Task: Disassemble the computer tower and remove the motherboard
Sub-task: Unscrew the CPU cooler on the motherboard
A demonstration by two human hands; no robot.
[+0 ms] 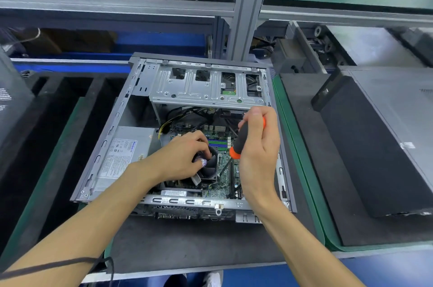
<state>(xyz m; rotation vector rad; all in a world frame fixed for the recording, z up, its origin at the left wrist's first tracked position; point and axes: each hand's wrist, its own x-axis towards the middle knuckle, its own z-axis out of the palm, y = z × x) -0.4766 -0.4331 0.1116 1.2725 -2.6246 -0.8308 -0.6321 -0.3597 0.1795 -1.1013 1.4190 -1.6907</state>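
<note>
Head view: hands on screwdriver, perhaps fan.

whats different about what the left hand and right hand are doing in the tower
The left hand lies low, fingers curled on the black CPU cooler fan; the right hand is raised above the motherboard. The left hand holds no tool; the right hand grips a black-and-orange screwdriver, its shaft angled down at the board. Both hands are bare and work inside the open computer tower, which lies on its side.
</note>
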